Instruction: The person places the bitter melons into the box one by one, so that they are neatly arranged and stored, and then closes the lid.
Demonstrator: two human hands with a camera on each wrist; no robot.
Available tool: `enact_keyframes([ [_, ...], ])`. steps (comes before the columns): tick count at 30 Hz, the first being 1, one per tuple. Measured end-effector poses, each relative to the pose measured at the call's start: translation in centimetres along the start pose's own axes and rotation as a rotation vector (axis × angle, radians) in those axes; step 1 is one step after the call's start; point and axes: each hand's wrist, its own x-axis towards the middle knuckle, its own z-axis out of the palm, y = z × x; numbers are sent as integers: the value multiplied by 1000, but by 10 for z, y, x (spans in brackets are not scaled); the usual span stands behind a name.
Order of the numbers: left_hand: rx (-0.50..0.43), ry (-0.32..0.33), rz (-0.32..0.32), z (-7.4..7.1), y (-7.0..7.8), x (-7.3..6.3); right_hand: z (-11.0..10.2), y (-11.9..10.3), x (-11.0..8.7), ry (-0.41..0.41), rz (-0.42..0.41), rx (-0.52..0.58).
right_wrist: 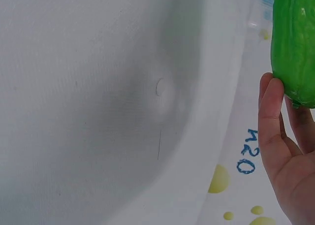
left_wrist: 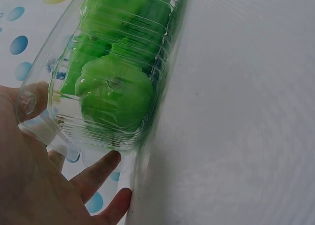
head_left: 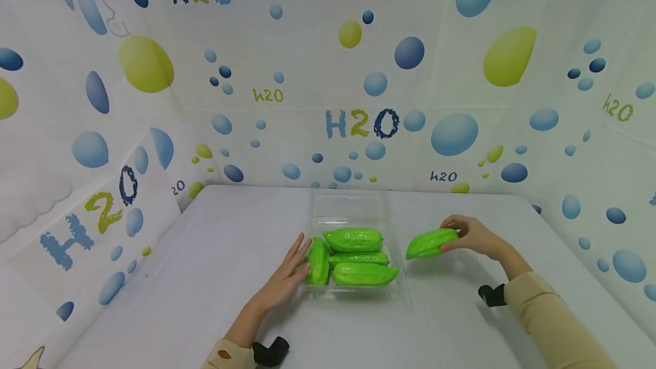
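In the head view my right hand (head_left: 474,236) grips one end of a glossy green gourd (head_left: 429,243), raised to the right of a clear plastic clamshell box (head_left: 400,283). The right wrist view shows its stem end pinched by the fingers and thumb, and the rest of this gourd (right_wrist: 295,43) runs out of frame. Several similar gourds lie in the box: one gourd (head_left: 319,261) upright along the left side, the others (head_left: 365,274) crosswise. My left hand (head_left: 284,278), fingers extended, rests against the box's left side; the left wrist view shows the fingertips by the ribbed wall (left_wrist: 123,141).
The box's transparent lid (head_left: 348,208) lies folded back behind it. A white cloth-covered table (head_left: 230,244) lies beneath everything, backed by a white sheet (head_left: 307,44) printed with blue and green drops. Black wrist devices (head_left: 492,295) are strapped at both sleeves.
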Motion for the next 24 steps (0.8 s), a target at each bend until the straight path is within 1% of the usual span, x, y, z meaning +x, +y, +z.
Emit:
enact_keyframes([
  [8,4,1,-3,0,-2,2,-4,-1,-2,17,11,12],
  [11,15,8,-7,0,1,0,-3,-2,-1,28,5,16],
  [14,-2,11,-13,-1,13,-2,-2,-5,-1,36,-8,6],
  [19,-15,-5,-28,-6,35,-6,1,-14,0,46,-21,11],
  [24,-5,-21,-42,-7,41,-7,5,-21,1,54,-10,21],
])
